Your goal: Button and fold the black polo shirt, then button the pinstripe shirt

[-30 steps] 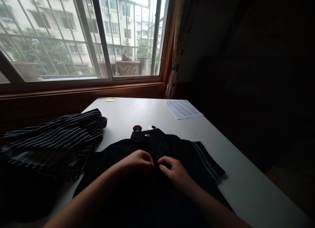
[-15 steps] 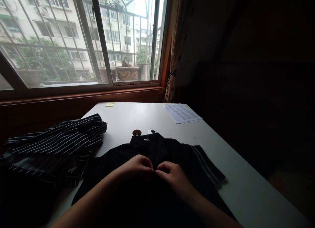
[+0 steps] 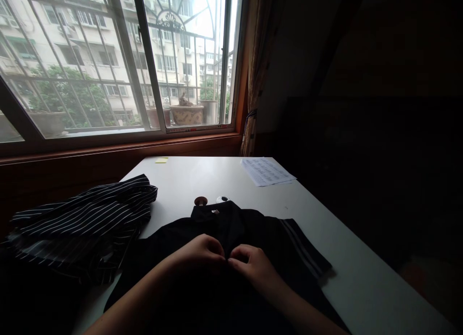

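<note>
A black short-sleeved shirt point(image 3: 267, 238) with a collar lies spread on the white table, its collar pointing toward the window. Two grey stripes run along its right-hand sleeve. My left hand point(image 3: 208, 250) pinches the front of the shirt below the collar. Right beside it, my right hand point(image 3: 249, 260) also pinches the cloth, thumb and forefinger together. The fingertips of both hands nearly meet at the middle of the shirt. Whatever small part of the front they grip is too dark to make out.
On the left a striped black garment point(image 3: 87, 214) lies crumpled. Just beyond the collar stand a brown round-topped object point(image 3: 200, 200) and a white round one point(image 3: 223, 199). Printed papers point(image 3: 267, 171) and a yellow note point(image 3: 161, 160) lie at the far end of the white table point(image 3: 202, 173).
The view has tilted slightly up, so everything appears a little lower. Both hands keep pinching the shirt front at nearly the same spot.
</note>
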### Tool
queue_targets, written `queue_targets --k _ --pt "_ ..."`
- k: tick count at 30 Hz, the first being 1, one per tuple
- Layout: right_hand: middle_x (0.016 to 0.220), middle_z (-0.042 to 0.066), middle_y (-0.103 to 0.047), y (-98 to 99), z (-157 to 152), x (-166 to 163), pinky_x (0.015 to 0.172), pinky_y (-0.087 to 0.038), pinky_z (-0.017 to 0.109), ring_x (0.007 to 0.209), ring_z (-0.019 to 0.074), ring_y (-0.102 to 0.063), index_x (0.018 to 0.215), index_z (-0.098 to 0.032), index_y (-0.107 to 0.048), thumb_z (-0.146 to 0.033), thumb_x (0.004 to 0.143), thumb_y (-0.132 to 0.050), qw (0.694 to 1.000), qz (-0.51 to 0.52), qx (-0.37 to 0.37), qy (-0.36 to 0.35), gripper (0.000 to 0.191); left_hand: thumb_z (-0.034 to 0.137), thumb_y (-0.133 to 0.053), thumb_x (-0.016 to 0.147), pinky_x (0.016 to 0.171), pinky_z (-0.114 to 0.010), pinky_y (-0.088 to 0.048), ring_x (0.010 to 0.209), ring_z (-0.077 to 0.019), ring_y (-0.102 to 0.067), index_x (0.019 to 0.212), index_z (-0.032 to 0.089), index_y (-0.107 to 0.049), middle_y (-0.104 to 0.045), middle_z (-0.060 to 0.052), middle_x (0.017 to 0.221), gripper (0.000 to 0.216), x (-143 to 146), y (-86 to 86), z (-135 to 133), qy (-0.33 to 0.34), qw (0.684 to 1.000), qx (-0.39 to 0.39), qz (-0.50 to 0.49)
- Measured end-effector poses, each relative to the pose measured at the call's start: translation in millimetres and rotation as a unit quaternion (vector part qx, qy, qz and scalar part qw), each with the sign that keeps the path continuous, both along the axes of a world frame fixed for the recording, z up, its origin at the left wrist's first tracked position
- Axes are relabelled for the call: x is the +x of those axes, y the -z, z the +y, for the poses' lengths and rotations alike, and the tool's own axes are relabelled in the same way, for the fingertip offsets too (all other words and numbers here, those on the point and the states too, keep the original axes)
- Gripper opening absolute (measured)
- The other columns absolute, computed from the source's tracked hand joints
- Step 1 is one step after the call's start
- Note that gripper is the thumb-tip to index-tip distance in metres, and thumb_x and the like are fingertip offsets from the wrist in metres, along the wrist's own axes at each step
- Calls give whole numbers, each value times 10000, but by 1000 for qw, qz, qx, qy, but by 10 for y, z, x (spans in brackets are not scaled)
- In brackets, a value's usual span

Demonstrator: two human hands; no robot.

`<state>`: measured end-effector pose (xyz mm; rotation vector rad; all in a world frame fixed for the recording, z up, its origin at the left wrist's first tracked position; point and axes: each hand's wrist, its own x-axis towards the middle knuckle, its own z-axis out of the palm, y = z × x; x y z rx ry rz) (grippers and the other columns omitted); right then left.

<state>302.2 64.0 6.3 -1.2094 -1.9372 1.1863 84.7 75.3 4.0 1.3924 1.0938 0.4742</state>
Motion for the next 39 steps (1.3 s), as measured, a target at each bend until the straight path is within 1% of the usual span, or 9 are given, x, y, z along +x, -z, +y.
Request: queue_targets --k 5,9,17,25,30,34,39 --pt "807 21 -701 -6 3 6 712 -456 275 800 196 -654 788 -181 -728 -311 811 -673 1000 -13 10 -5 143 358 -755 684 594 -265 -496 663 -196 -678 875 115 -726 -682 -39 713 310 18 -48 -24 -13 1000 7 13" --pt "819 20 -697 1 2 6 726 -454 275 815 194 -650 788 -186 -722 -307 824 -654 1000 -15 21 -10 144 346 -755 673 594 -266 -495 660 -192 -674 862 120 -717 -678 -32 708 296 32 -61 -33 -22 1000 1 9" --pt "807 12 -680 21 9 9 709 -448 269 788 184 -629 786 -190 -697 -264 800 -650 999 -33 40 -8 89 320 -732 686 576 -262 -499 626 -179 -668 847 129 -696 -671 -24 699 252 58 -10 -23 -30 1000 11 1" --pt "796 10 -675 31 23 4 704 -443 272 780 183 -623 786 -192 -686 -257 800 -643 999 -33 39 -5 79 241 -685 683 523 -233 -479 579 -150 -641 834 122 -677 -643 -8 677 192 107 25 -18 -51 999 16 -1" --pt "798 7 -662 28 19 2 690 -433 268 765 175 -611 784 -192 -667 -256 805 -643 998 -42 52 -4 71 233 -673 689 512 -236 -495 554 -150 -645 839 118 -667 -641 -8 663 189 122 41 -19 -61 998 12 -12" --pt "827 10 -667 24 5 3 706 -436 265 791 176 -612 799 -196 -650 -303 825 -652 997 -43 58 -8 111 236 -662 696 505 -240 -495 532 -143 -630 834 117 -658 -635 -6 641 182 128 43 -23 -66 998 6 -14" --pt "858 17 -650 3 -39 -4 689 -425 267 788 176 -593 850 -197 -613 -451 826 -667 993 -76 87 -19 261 279 -694 703 511 -239 -485 517 -134 -616 830 119 -656 -634 -3 608 209 116 40 -7 -66 997 -11 -26"
